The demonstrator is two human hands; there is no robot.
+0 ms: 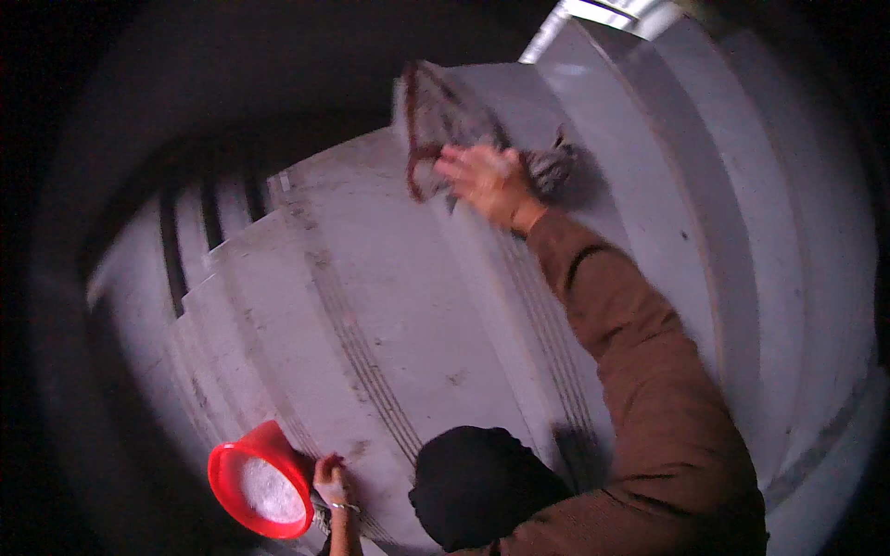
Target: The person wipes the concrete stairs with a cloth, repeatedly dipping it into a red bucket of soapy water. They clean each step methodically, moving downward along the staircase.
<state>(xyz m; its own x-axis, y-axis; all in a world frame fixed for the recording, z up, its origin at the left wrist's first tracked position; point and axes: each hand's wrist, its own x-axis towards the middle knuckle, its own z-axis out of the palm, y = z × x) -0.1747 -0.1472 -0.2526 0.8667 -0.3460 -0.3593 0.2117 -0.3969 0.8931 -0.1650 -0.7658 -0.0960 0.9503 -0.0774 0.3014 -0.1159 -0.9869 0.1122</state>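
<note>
My right hand (487, 184), at the end of a brown sleeve, presses a grey cloth (462, 115) with a reddish-brown edge against a pale stair step (396, 278). The fingers are spread over the cloth, which bunches up beside the wrist and is blurred. Low in the view, my left hand (332, 479), with a bracelet at its wrist, is by a red bucket (226, 479). Its fingers are partly hidden, and I cannot tell whether it touches the bucket or the step. White, foamy liquid (271, 490) shows inside the bucket.
Grooved strips (375, 389) run along the steps, with dark smudges around them. More stair edges (667, 139) curve along the right. Dark space borders the left ends of the steps. A rounded black shape (487, 486), perhaps a covered knee, is near the bottom.
</note>
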